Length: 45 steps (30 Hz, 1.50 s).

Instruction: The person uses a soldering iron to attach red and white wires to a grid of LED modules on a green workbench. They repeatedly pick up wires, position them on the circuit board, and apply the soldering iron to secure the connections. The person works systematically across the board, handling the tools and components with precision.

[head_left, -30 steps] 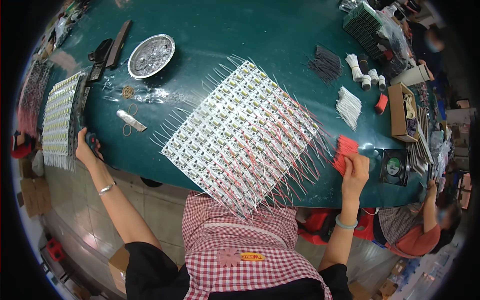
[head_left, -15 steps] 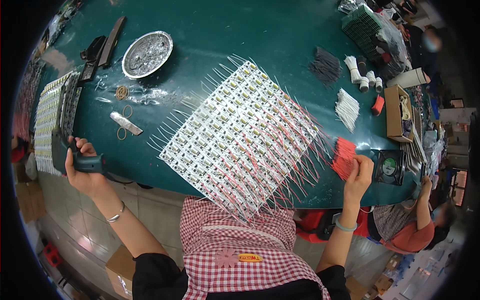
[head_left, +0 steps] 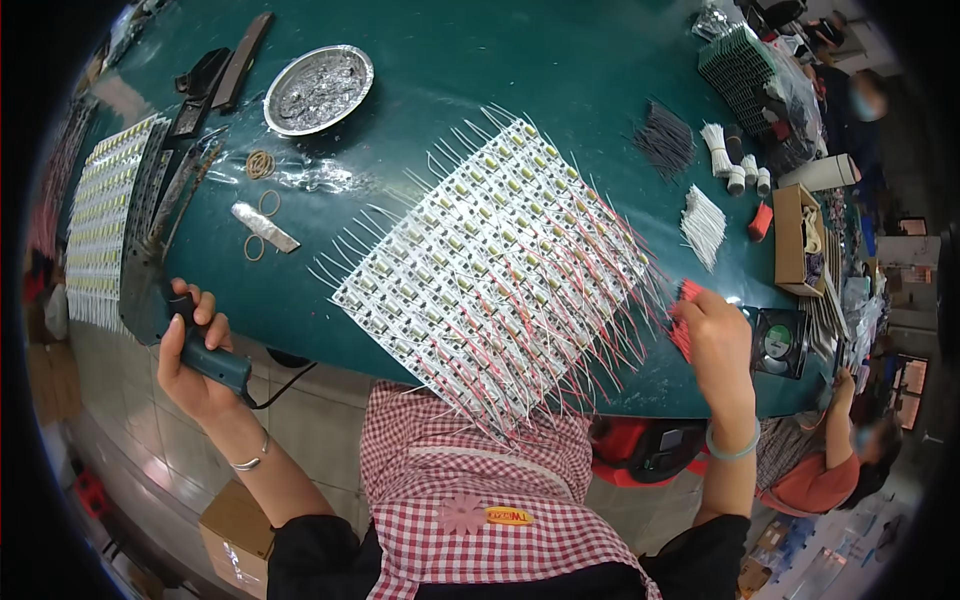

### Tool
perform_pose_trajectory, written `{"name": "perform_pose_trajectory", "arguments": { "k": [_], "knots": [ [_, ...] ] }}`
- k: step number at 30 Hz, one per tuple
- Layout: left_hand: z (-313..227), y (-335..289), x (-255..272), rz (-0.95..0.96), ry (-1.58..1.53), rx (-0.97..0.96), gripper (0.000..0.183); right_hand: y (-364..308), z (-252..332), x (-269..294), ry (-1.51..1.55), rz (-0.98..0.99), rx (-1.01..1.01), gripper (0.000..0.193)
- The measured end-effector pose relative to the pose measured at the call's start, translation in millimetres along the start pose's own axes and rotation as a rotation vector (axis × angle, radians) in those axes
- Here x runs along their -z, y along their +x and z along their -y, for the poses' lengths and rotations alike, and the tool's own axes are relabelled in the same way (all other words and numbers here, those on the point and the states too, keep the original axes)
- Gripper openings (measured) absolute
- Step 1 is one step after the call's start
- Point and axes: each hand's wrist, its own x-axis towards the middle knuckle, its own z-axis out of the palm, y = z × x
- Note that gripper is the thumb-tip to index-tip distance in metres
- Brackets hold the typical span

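My left hand (head_left: 192, 372) is wrapped round the dark green handle of a corded, gun-shaped soldering iron (head_left: 222, 366), off the table's front edge at the left. The far end of the tool blurs against a stack of boards. At the right, my right hand (head_left: 712, 335) bends down over a pile of short red wires (head_left: 682, 318), fingertips pinched at it and partly hidden. Between my hands lies a large white panel of small circuit boards (head_left: 490, 265). White wires stick out along its far left side; red and white wires trail over its right part.
Beyond the panel stand a metal dish (head_left: 318, 90) of silvery scraps, rubber bands (head_left: 260, 164) and a foil-like strip (head_left: 265, 227). White wires (head_left: 703, 228), black wires (head_left: 665, 140) and a cardboard box (head_left: 792, 240) lie at the right. Another person (head_left: 822, 470) sits at far right.
My right hand has moved from the edge of the red wires to over them, fingers now bent down. My left hand has shifted right and down, tilting the soldering iron. The view has shifted slightly.
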Motion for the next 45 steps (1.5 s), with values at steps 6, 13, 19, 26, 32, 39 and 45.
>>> {"name": "perform_pose_trajectory", "arguments": {
  "k": [6, 13, 19, 26, 32, 39, 45],
  "knots": [
    [4, -15, -11, 0.019, -0.019, 0.02, 0.043, 15, 9, -24, -0.264, 0.15, 0.15, 0.001],
    [12, -38, -13, 0.087, 0.011, 0.077, 0.042, 7, 22, -1, -0.137, 0.028, -0.005, 0.01],
    [35, -56, -30, 0.063, 0.053, 0.2, 0.047, 12, 67, 6, 0.091, -0.238, -0.096, 0.019],
    [31, -65, -35, 0.001, 0.155, 0.197, 0.045, -5, 53, 4, 0.026, -0.219, -0.165, 0.02],
    [40, -67, -39, -0.006, 0.153, 0.219, 0.044, -8, 39, -13, -0.18, -0.077, -0.038, 0.01],
    [39, -73, -35, 0.04, 0.137, 0.213, 0.046, -15, 38, -21, -0.153, -0.022, -0.09, 0.007],
    [37, -78, -35, 0.001, 0.181, 0.192, 0.045, -18, 50, -9, -0.05, -0.165, -0.164, 0.015]
  ]
}}
